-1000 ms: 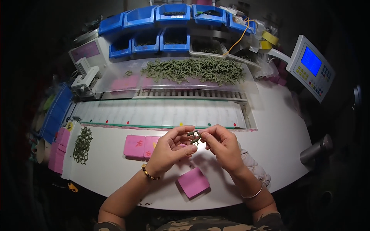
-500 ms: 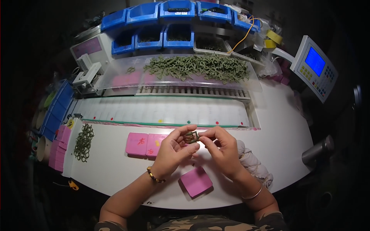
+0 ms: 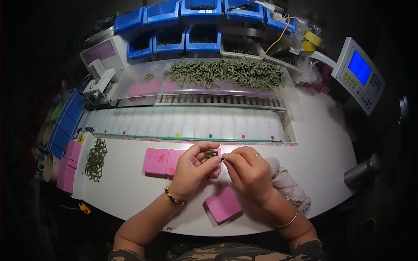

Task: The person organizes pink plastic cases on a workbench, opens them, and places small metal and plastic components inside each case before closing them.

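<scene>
Above the white table (image 3: 130,191), my left hand (image 3: 194,168) is closed around a small dark green ring-shaped piece (image 3: 211,153). Its fingers and thumb partly hide the piece. Close beside it my right hand (image 3: 250,172) is pinched, thumb against fingertips. A tiny dark green bit (image 3: 222,159) shows at those fingertips; whether it joins the ring piece I cannot make out. Below the hands lies a plain pink block (image 3: 223,205). Behind my left hand sit pink blocks with red marks (image 3: 156,162), partly covered.
Many green pieces heap on a clear tray (image 3: 226,74) at the back. Green rings (image 3: 96,160) lie at left near stacked pink blocks (image 3: 67,172). Blue bins (image 3: 203,39) stand behind. A grey cloth bundle (image 3: 285,185) rests by my right forearm; a control screen (image 3: 359,68) stands at right.
My right fingertips have drawn slightly down and away from the ring piece, and that hand has turned so its back shows more. The left hand stays closed on the piece.
</scene>
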Tool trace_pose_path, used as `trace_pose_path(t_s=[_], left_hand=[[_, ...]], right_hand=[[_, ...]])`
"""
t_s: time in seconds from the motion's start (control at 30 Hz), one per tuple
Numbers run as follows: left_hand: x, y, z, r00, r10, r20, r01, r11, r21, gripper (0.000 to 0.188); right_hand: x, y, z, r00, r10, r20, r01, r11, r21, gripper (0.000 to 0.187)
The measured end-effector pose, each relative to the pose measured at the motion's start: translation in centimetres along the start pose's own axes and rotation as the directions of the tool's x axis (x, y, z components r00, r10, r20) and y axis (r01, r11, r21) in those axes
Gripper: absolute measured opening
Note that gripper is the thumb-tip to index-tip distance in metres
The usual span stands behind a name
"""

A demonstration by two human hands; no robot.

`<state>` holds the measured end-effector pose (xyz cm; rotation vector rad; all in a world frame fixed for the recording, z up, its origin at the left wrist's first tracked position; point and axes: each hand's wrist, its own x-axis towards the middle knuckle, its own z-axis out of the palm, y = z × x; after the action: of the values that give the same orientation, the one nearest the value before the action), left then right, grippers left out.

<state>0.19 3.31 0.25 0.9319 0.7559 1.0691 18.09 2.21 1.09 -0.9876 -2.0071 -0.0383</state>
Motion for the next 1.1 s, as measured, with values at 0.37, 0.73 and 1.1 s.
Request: trace_pose_path(t_s=[0.37,0.73,1.1], left_hand=[[-0.4,-0.9,1.0,0.993,0.109,-0.041,-0.102,0.986,0.134,0.042],[-0.4,-1.5,0.3,0.939,0.344,0.034,-0.337,0.891,0.305,0.056],[0.0,-2.2,-0.5,0.92,0.363,0.146,-0.387,0.79,0.475,0.058]], right_hand=[[0.1,-0.5,0.2,0.997,0.05,0.056,-0.05,0.999,-0.003,0.008],[-0.2,1.9,-1.0,0.609,0.505,0.611,-0.775,0.216,0.594,0.02],[0.5,0.2,-1.2,0.913,0.281,0.295,-0.39,0.813,0.433,0.019]])
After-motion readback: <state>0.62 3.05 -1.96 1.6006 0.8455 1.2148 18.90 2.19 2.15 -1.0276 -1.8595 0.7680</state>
